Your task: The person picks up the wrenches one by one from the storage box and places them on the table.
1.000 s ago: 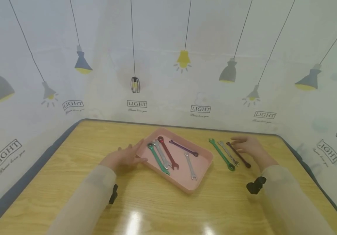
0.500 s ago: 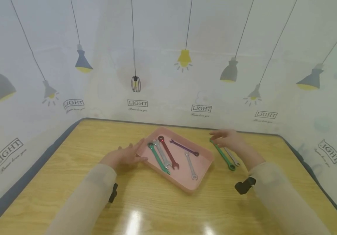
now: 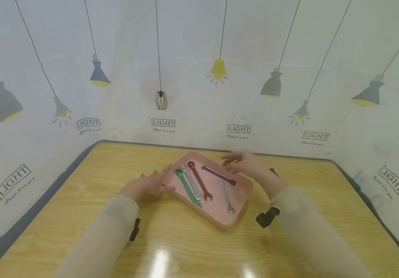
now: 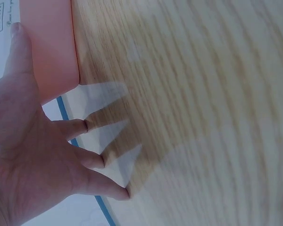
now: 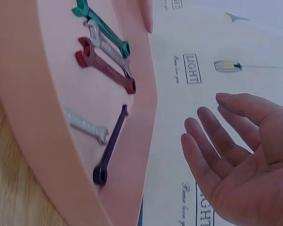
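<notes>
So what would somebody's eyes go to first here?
Probably the pink tray in the middle of the wooden table, with five wrenches inside. Next might be the left hand at the tray's left side and the right hand near its far edge. Behind, a bright yellow lamp is printed on the pale backdrop.

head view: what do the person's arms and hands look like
The left sleeve and right sleeve are long and off-white; a black left wrist camera and black right wrist camera show beside them. The left hand and right hand wear no gloves.
</notes>
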Motion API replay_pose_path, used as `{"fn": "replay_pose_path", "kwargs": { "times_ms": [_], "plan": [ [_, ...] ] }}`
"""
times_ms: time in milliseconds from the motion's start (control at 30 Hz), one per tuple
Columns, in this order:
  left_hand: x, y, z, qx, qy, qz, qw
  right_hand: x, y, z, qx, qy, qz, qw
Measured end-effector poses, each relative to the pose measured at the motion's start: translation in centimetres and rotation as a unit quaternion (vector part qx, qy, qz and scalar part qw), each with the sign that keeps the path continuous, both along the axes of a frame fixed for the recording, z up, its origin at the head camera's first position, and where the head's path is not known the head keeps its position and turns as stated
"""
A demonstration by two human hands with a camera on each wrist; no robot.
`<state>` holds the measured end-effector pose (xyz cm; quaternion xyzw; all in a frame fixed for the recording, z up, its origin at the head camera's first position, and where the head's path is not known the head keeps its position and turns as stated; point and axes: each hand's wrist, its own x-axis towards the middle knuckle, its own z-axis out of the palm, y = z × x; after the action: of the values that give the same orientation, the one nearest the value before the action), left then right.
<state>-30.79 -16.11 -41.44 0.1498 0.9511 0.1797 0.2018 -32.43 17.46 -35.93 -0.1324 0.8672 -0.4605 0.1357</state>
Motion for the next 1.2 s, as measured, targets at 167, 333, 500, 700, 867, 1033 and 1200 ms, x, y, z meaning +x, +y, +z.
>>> {"fn": "replay_pose_path", "kwargs": {
  "times_ms": [167, 333, 500, 700, 867, 1033, 1200],
  "plan": [
    [-0.1, 0.0, 0.1, 0.0, 0.001, 0.0, 1.0, 0.0, -2.3, 0.1, -0.009, -0.027, 0.009, 1.0],
    [0.0, -0.1, 0.0, 0.01, -0.001, 0.004, 0.9999, -0.5, -4.3, -0.8, -0.023, -0.055, 0.02, 0.998],
    [0.4, 0.0, -0.2, 0.014, -0.005, 0.012, 0.9998, -1.4, -6.0, -1.3, 0.007, -0.046, 0.071, 0.996],
    [0.5, 0.0, -0.3, 0.014, -0.011, 0.02, 0.9997, -2.0, -7.6, -1.4, 0.04, -0.058, 0.089, 0.994],
    [0.1, 0.1, -0.8, 0.011, -0.003, 0.009, 0.9999, -2.8, -8.1, -1.9, 0.043, -0.06, 0.108, 0.991],
    [0.2, 0.0, -0.7, 0.01, 0.0, 0.012, 0.9999, -3.6, -8.6, -2.1, 0.052, -0.053, 0.131, 0.989],
    [0.2, -0.1, -0.4, 0.009, 0.006, 0.012, 0.9999, -3.9, -9.1, -2.2, 0.043, -0.07, 0.16, 0.984]
  ]
}}
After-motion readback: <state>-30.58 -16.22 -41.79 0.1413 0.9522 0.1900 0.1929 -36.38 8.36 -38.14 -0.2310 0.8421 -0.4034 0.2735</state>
